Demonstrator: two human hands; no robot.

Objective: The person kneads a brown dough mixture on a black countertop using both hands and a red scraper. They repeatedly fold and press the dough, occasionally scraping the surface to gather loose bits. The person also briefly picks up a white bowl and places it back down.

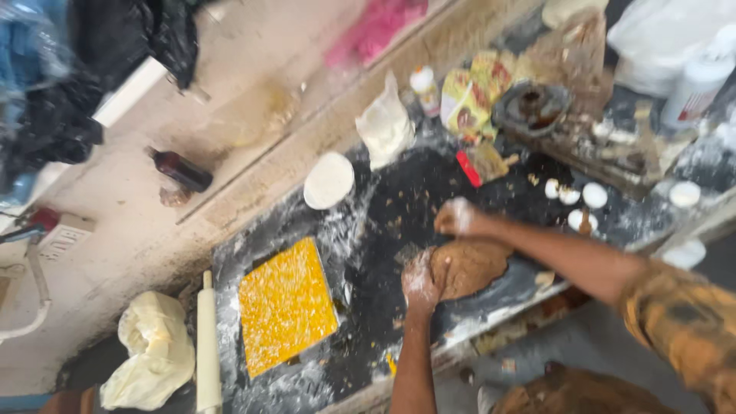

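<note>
dough: brown flattened lump [469, 266] lies on the dark floured tabletop [399, 199], right of the yellow tray [285, 305]; long axis runs roughly left-right
left hand [420, 282]: pressed against the dough's left edge; fingers curled on it, floured; not closed round it
right hand [454, 217]: set just beyond the dough's far edge; curled loosely; whether dough is pinched cannot be told, blur
relation: dough sits between both hands; left hand nearer
nearby: rolling pin [207, 345] well apart at left; white disc [329, 180] beyond tray
</note>
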